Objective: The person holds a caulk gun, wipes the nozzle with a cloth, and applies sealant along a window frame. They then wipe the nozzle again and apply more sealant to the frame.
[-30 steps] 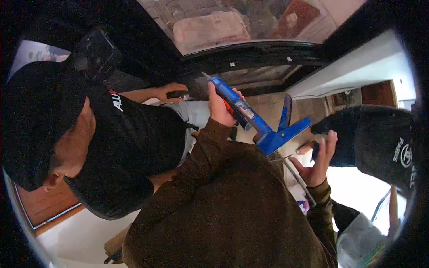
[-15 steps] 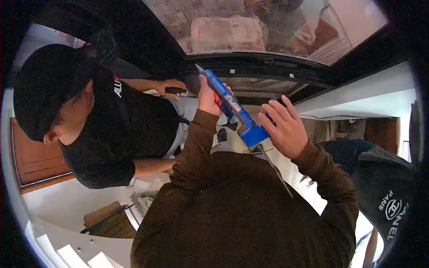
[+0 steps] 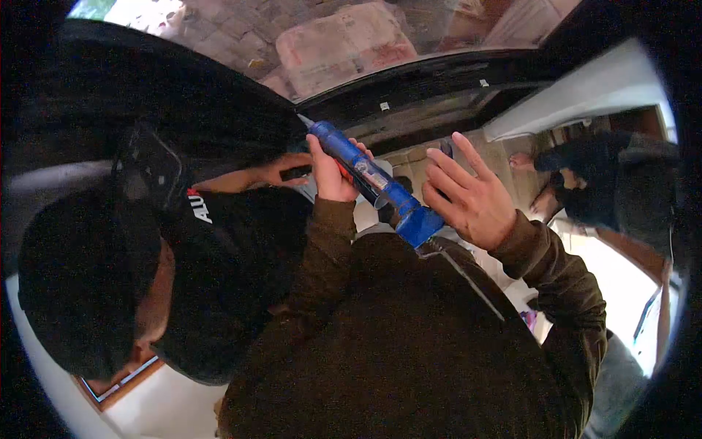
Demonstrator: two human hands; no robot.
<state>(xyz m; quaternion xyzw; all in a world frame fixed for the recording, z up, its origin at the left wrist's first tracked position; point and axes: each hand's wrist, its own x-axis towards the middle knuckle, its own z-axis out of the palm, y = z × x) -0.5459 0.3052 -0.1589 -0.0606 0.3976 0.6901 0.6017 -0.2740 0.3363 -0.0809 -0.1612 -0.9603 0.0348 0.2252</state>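
A blue caulking gun [image 3: 420, 223] with a blue cartridge [image 3: 336, 143] lies diagonally in front of my chest, its grey nozzle [image 3: 306, 121] pointing up and left at the dark frame. My left hand [image 3: 333, 172] is wrapped round the cartridge near its front end. Beside the gun's rear, my right hand [image 3: 472, 196] has its fingers apart and partly curled; its fingertips are raised, and a small dark item shows behind them, too unclear to name. The gun's metal rod [image 3: 472, 285] sticks out toward my right sleeve.
A co-worker in a black cap [image 3: 80, 278] is close on the left, with a hand [image 3: 289, 170] near a dark object. Another person [image 3: 599, 175] is at the right. Ahead are a black frame [image 3: 431, 86] and a glass pane [image 3: 446, 29].
The view has tilted and shifted. The co-worker on the left appears lower, and the person on the right appears higher up. My left hand still holds the gun.
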